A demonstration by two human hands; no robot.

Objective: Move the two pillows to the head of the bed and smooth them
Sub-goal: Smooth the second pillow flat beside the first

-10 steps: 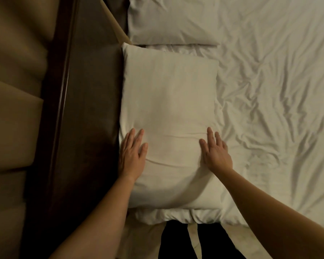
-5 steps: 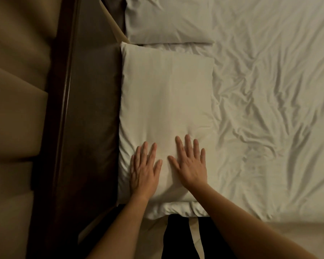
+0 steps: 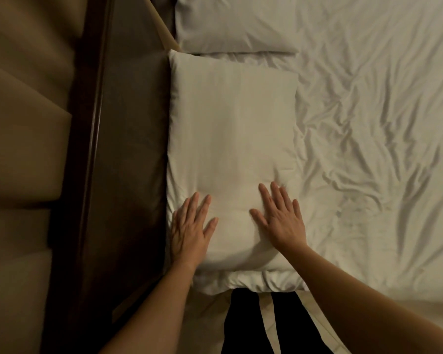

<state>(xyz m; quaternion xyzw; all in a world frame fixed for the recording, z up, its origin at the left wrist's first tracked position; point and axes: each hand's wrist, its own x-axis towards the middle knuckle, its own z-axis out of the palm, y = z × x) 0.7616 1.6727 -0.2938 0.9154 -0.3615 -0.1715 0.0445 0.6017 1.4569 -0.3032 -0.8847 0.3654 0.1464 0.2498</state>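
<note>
Both hands have spread apart: left hand (image 3: 189,233) and right hand (image 3: 279,221) lie flat, fingers splayed, on the pillow (image 3: 230,123). Uneven pressure could bunch new creases.

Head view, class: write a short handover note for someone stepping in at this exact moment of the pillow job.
Left hand: open, flat on the near pillow, by its headboard-side edge.
Right hand: open, flat on the same pillow, nearer the sheet side.
Near pillow lies against the headboard; far pillow lies beyond it, also at the head.
Done: both pillows look placed.
Left: press out the creases around the hands. The far pillow is only partly in view, so check it. The sheet is wrinkled.
</note>
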